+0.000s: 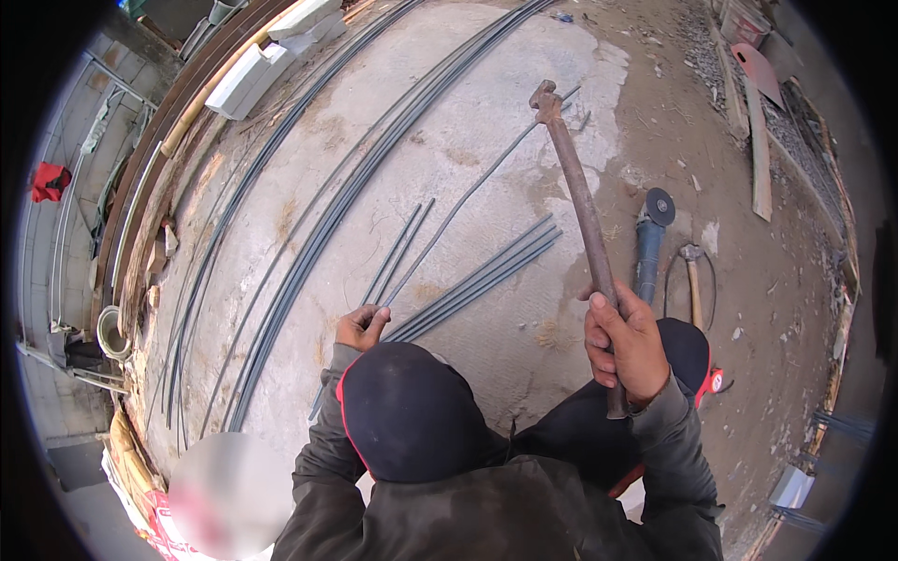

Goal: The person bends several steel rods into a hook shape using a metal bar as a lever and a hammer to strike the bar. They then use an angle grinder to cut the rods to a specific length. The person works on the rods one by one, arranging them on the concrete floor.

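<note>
The left hand (pixel 361 327) pinches the near end of a long rod (pixel 470 192) between thumb and fingertips, and the rod runs away from those fingers, up and to the right, passing behind the hammer's head. The right hand (pixel 627 341) is wrapped around the lower handle of a rusty hammer (pixel 582 196), the butt poking out below the fingers and the head well beyond them. The hammer looks top-heavy, hard and rigid, so a full-fist grip low on the handle should suit a swing, and one nearer the head more control. The rod seems thin, stiff yet a little springy, not fragile; a pinch may let it roll. Short rods (pixel 482 274) lie just right of the left fingers, and a grinder (pixel 646 248) just beyond the right ones. No brand or lettering can be made out on hammer, rod or grinder; the red gadget (pixel 716 381) right of the right wrist has a pale patch too small to read.
</note>
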